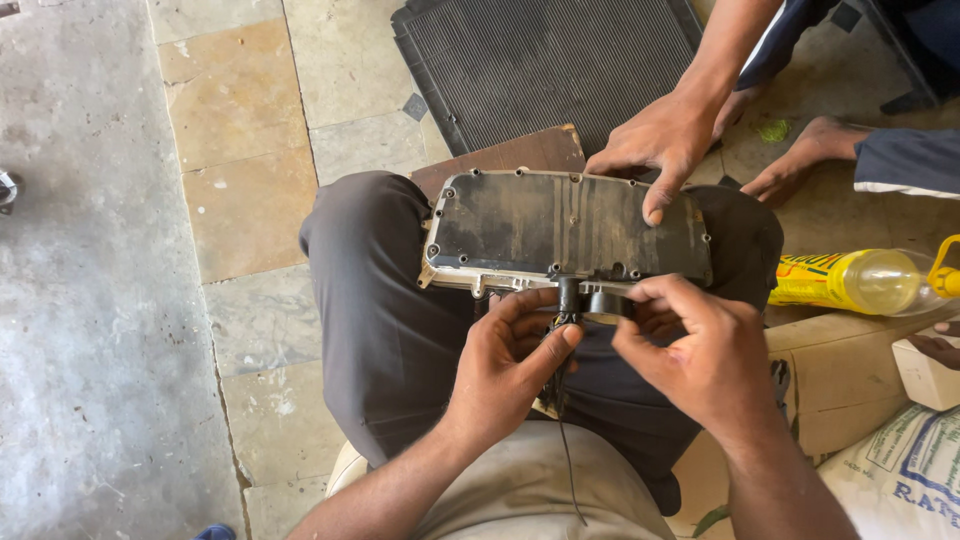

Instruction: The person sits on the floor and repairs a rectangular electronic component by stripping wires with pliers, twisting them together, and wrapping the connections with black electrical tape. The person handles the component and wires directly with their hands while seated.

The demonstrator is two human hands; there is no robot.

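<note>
My left hand (510, 350) and right hand (700, 350) both pinch the black connector (585, 300) at the near edge of the metal cover plate (560, 230) on my lap; another person's hand (660, 140) presses its far right side.

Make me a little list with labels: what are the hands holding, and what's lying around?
Left hand: pinches a black wire by the black connector
Right hand: grips a round black part on the plate's edge
Plate: dark flat metal cover, lying across the lap
Other person's hand: presses on the plate's far edge
Nearby: radiator, yellow oil bottle, cardboard box
</note>
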